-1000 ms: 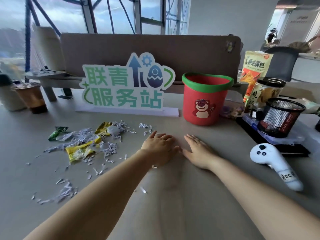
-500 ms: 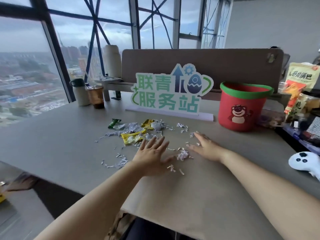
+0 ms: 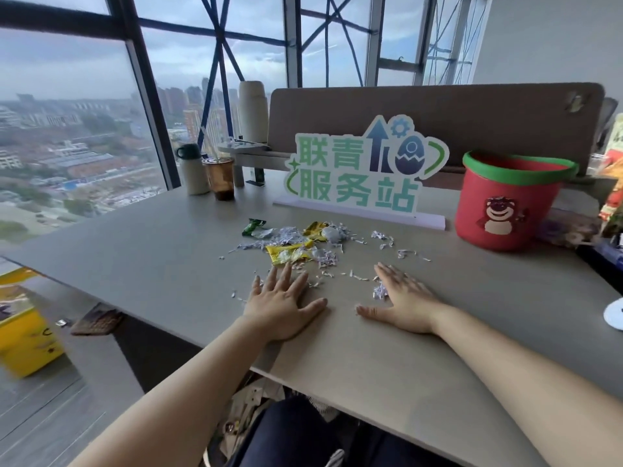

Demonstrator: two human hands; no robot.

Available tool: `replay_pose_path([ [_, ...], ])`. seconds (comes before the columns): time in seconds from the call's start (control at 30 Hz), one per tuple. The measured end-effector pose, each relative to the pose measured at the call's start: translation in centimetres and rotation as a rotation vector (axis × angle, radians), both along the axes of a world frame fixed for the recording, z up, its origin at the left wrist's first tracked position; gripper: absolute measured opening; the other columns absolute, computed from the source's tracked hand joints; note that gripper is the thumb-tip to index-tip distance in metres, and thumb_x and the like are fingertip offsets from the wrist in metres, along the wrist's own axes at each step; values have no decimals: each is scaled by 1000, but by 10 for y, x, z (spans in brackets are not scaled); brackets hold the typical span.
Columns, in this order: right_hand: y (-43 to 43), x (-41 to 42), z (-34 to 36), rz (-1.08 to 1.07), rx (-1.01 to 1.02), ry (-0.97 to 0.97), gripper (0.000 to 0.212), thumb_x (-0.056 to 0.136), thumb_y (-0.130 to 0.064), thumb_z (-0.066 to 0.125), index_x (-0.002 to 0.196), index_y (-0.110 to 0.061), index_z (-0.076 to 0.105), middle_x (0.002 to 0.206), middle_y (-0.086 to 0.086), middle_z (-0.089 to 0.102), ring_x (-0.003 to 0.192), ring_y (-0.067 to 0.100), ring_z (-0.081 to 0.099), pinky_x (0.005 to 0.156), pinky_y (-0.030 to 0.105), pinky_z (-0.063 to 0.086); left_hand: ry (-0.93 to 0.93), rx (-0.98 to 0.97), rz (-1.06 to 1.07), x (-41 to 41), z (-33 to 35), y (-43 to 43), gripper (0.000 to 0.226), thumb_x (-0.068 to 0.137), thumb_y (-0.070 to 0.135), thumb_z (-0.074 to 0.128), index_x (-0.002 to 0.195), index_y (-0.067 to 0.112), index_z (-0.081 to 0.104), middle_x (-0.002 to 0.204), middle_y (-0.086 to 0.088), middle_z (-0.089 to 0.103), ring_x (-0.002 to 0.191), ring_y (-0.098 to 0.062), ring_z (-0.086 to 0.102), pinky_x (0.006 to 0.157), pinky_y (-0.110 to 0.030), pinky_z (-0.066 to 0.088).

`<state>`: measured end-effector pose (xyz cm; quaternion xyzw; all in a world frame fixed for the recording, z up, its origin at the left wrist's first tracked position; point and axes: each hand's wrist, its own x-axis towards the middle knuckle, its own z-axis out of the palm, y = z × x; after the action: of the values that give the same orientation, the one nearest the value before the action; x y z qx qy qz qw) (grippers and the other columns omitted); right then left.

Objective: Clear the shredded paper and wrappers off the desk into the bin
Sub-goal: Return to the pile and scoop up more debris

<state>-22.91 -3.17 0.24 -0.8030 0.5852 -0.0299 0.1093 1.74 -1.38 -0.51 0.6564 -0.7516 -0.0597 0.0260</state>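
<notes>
Now both hands flat, fingers spread, left hand (image 3: 281,306), right hand (image 3: 406,303), shredded paper (image 3: 293,235) beyond, sign (image 3: 360,176) beside bin (image 3: 505,203).

Matt smooth desk (image 3: 438,348), glossy wrappers (image 3: 290,252), paper shreds (image 3: 290,235)

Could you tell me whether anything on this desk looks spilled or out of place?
Yes: shredded paper and wrappers lie strewn across the desk beyond both flat hands, outside the red bin.
</notes>
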Motion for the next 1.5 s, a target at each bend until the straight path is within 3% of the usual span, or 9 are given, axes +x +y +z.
replay_pose_path([
  [0.13, -13, 7, -1, -32, -20, 3, 102, 77, -78, 33, 149, -19, -8, 159, -3, -12, 147, 12, -9, 120, 31, -4, 5, -47, -61, -15, -1, -14, 81, 81, 79, 14, 148, 38, -6, 157, 5, -19, 143, -15, -24, 117, -45, -14],
  [0.3, -46, 7, -5, -162, -134, -21, 107, 74, -81, 34, 149, -18, -9, 159, -2, -14, 146, 14, -13, 120, 36, -6, 10, -147, -84, -28, -4, -39, 79, 82, 77, 17, 146, 40, -11, 153, 4, -30, 137, -16, -36, 114, -45, -21],
  [0.6, -111, -1, -9, -308, -120, -47, 115, 63, -89, 33, 148, -24, -7, 159, -4, -9, 147, 22, -7, 119, 46, -2, 18, -289, -7, -38, -4, -98, 83, 80, 78, 20, 146, 40, -12, 150, 8, -35, 135, -17, -40, 113, -48, -22],
  [0.83, -147, 2, -3, -205, -80, -102, 112, 66, -85, 40, 148, -25, -8, 160, 1, -8, 148, 21, -3, 119, 39, 5, 62, -309, 30, -41, -1, -128, 88, 74, 83, 25, 147, 41, -2, 157, 8, -19, 140, -19, -31, 112, -51, -22],
  [1.07, -161, 12, -2, -1, -84, -220, 94, 78, -66, 53, 149, -23, 9, 159, -4, 10, 146, 13, 15, 119, 32, 17, 181, -333, 71, -38, -3, -137, 81, 78, 74, 38, 145, 38, 11, 157, 10, 14, 147, -20, 2, 118, -53, 4],
  [1.2, -168, 28, -5, 81, -98, -274, 81, 81, -63, 50, 147, -36, 11, 158, -7, 16, 144, 16, 21, 118, 37, 21, 184, -432, 102, -35, -4, -138, 70, 82, 66, 41, 142, 35, 25, 146, 7, 32, 139, -21, 23, 115, -47, 17],
  [1.37, -175, 47, -5, 132, -105, -180, 63, 84, -63, 41, 137, -58, 6, 158, -11, 14, 144, 22, 21, 117, 45, 21, 276, -424, 123, -29, -6, -138, 48, 84, 54, 51, 127, 33, 48, 140, 5, 36, 133, -22, 27, 112, -39, 23],
  [1.5, -175, 49, -5, 143, -144, -164, 52, 88, -59, 41, 137, -54, 25, 155, -10, 25, 142, 21, 23, 117, 37, 19, 334, -395, 118, -26, -6, -141, 38, 84, 50, 55, 119, 34, 56, 143, 7, 35, 136, -21, 25, 113, -39, 26],
])
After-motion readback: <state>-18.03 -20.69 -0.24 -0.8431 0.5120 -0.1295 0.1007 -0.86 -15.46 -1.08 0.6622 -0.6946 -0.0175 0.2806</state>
